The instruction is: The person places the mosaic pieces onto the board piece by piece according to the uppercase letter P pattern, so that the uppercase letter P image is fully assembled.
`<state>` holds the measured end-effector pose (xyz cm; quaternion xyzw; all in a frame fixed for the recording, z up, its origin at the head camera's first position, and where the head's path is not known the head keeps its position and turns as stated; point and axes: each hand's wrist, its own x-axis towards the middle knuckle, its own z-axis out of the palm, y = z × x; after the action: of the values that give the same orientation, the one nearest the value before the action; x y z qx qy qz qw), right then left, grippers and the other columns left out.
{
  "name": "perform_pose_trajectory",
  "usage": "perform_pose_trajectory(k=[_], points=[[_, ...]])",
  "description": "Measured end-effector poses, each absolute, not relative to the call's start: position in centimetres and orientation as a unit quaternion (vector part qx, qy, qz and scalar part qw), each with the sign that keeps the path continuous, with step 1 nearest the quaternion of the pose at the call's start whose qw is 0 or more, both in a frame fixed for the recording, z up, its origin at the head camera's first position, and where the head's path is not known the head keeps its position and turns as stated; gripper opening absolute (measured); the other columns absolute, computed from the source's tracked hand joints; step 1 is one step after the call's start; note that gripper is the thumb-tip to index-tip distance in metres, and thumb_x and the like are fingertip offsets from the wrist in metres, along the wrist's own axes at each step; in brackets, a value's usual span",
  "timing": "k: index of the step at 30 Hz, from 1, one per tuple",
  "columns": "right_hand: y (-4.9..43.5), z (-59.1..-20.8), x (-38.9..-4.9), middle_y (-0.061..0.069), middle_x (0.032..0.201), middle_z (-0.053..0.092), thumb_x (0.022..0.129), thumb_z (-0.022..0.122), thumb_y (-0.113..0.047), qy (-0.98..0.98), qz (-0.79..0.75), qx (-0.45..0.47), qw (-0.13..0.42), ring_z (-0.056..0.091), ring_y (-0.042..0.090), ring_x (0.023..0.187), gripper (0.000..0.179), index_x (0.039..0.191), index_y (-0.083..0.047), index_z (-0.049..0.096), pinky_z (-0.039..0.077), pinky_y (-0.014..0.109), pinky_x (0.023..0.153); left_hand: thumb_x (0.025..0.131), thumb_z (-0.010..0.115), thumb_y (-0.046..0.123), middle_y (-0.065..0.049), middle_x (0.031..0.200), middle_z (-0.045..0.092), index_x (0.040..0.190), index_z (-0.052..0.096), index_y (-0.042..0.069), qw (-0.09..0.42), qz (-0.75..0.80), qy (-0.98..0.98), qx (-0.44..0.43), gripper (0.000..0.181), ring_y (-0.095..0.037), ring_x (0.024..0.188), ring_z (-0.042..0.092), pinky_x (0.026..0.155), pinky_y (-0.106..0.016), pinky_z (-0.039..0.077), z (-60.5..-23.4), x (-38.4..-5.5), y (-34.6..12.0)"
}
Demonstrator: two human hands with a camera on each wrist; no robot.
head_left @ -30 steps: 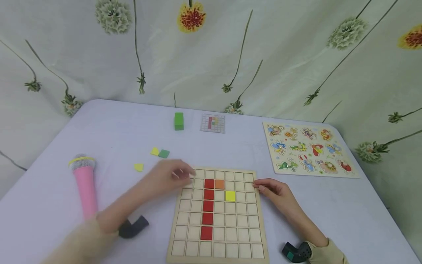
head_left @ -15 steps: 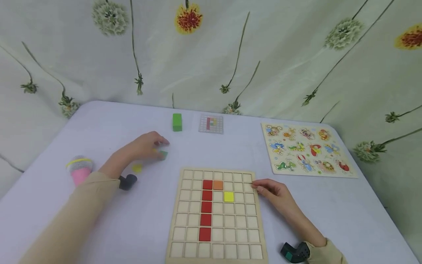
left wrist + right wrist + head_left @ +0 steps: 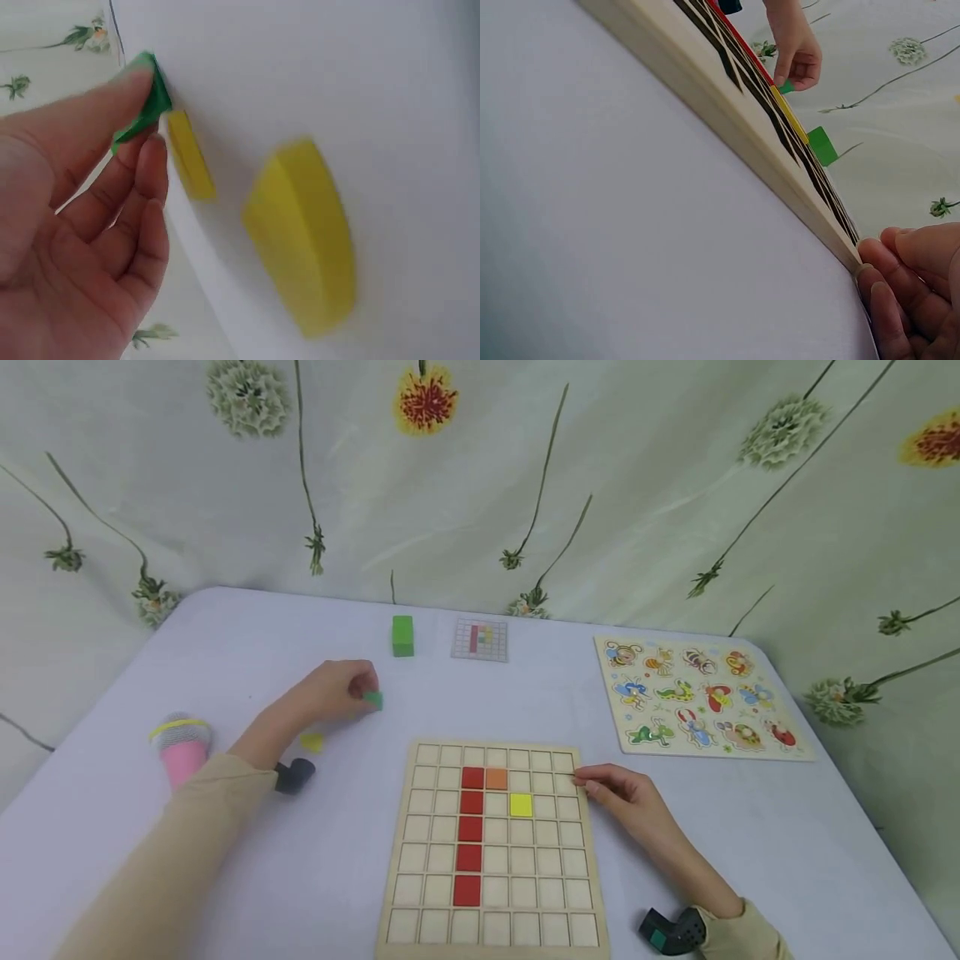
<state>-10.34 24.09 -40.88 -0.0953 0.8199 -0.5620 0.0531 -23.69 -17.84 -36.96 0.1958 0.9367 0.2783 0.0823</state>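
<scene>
My left hand [image 3: 336, 687] pinches a small green tile [image 3: 156, 97] between thumb and fingers, left of the grid board's top corner. Close by its fingertips a yellow tile [image 3: 191, 156] lies on the table; a nearer yellow tile [image 3: 312, 742] sits by the wrist. The wooden grid board [image 3: 496, 893] holds a column of several red tiles [image 3: 470, 829], an orange tile [image 3: 497, 779] and a yellow square [image 3: 521, 805]. At its upper right edge, my right hand [image 3: 628, 797] grips the rim with thumb and fingertips, as the right wrist view also shows.
A green block [image 3: 402, 637] and a small pattern card [image 3: 478, 639] are at the back. An insect puzzle board [image 3: 697, 697] lies back right. On the left rests a pink toy microphone [image 3: 182, 752], partly behind the left sleeve. A flowered cloth [image 3: 450, 510] hangs behind the table.
My left hand has moved from the board's top left corner to the loose tiles and taken hold of the green one. The right hand has stayed at the board's edge.
</scene>
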Motion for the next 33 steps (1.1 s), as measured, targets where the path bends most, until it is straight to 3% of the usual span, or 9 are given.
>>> perform_pose_trajectory(k=[5, 12, 16, 27, 33], points=[[24.2, -40.9, -10.3, 0.007, 0.104, 0.067, 0.093, 0.059, -0.013, 0.819, -0.563, -0.095, 0.051, 0.058, 0.015, 0.100, 0.022, 0.109, 0.000, 0.065, 0.046, 0.023, 0.081, 0.081, 0.072, 0.009, -0.002, 0.083, 0.063, 0.091, 0.064, 0.007, 0.061, 0.317, 0.919, 0.224, 0.013, -0.020, 0.077, 0.057, 0.073, -0.037, 0.046, -35.9, -22.2, -14.3], [24.2, -41.0, -10.4, 0.009, 0.104, 0.067, 0.093, 0.058, -0.011, 0.816, -0.567, -0.096, 0.050, 0.059, 0.014, 0.099, 0.021, 0.109, 0.002, 0.065, 0.047, 0.023, 0.079, 0.083, 0.070, 0.012, 0.008, 0.075, 0.062, 0.090, 0.066, 0.016, 0.182, 0.369, 0.859, 0.304, 0.009, -0.011, 0.068, 0.057, 0.068, -0.031, 0.046, -36.0, -17.5, -6.8], [24.2, -41.0, -10.4, 0.009, 0.103, 0.067, 0.093, 0.058, -0.011, 0.817, -0.566, -0.097, 0.049, 0.059, 0.014, 0.098, 0.021, 0.108, 0.002, 0.065, 0.047, 0.023, 0.079, 0.082, 0.070, 0.010, 0.009, 0.071, 0.060, 0.087, 0.065, 0.018, 0.211, 0.379, 0.841, 0.324, 0.011, -0.010, 0.063, 0.057, 0.063, -0.028, 0.047, -36.9, -15.5, -4.8], [24.3, -40.8, -10.3, 0.009, 0.103, 0.067, 0.093, 0.059, -0.013, 0.818, -0.564, -0.100, 0.048, 0.059, 0.014, 0.099, 0.022, 0.109, 0.001, 0.065, 0.047, 0.023, 0.079, 0.079, 0.073, 0.009, 0.013, 0.066, 0.056, 0.075, 0.064, 0.018, 0.182, 0.342, 0.853, 0.350, 0.013, -0.004, 0.062, 0.054, 0.061, -0.022, 0.046, -37.2, -12.6, -3.6], [24.2, -41.0, -10.3, 0.008, 0.103, 0.067, 0.093, 0.059, -0.013, 0.819, -0.562, -0.100, 0.050, 0.059, 0.015, 0.098, 0.022, 0.109, 0.001, 0.065, 0.047, 0.024, 0.079, 0.077, 0.073, 0.004, 0.014, 0.062, 0.050, 0.069, 0.064, 0.017, 0.137, 0.265, 0.878, 0.374, 0.018, -0.006, 0.061, 0.047, 0.059, -0.022, 0.042, -36.8, -11.9, -3.3]])
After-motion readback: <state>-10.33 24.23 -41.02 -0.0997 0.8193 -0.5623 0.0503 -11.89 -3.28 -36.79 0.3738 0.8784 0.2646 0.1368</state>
